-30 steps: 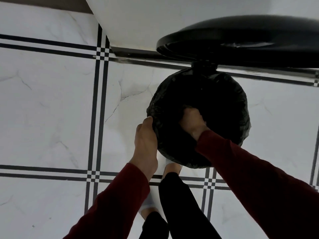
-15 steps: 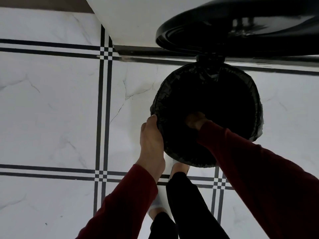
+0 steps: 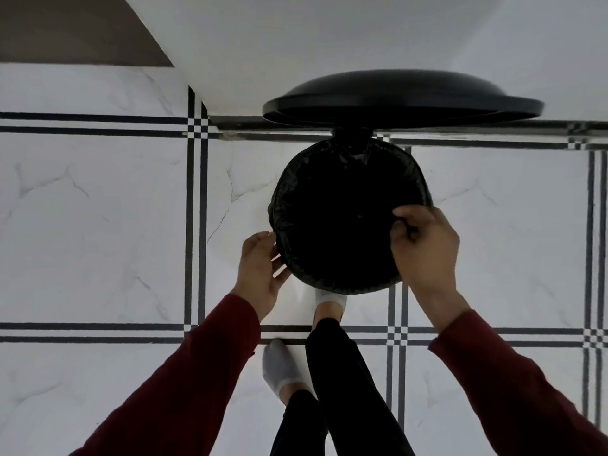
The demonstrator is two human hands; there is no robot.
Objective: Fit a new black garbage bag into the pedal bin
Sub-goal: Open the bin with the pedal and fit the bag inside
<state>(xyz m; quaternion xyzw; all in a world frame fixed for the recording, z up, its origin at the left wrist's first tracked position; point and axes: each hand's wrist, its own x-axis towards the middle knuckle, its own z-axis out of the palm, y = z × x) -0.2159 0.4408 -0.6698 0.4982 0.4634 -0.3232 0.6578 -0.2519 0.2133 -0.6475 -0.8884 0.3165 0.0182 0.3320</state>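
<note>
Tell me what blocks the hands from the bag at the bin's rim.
Nothing visible. The right hand already pinches the garbage bag at the rim; the left hand sits open beside it. The lid stands raised behind.

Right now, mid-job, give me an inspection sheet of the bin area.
Surface: white marble-look floor tiles with dark line borders.
Job's things: pedal bin's lid raised; black garbage bag lines the opening, folded over the rim.
Clutter: nothing seen.
Grips: left hand open beside the rim; right hand pinching the bag edge.
Cables: nothing seen.
Surroundings: white wall behind; socked foot at the bin's base.
</note>
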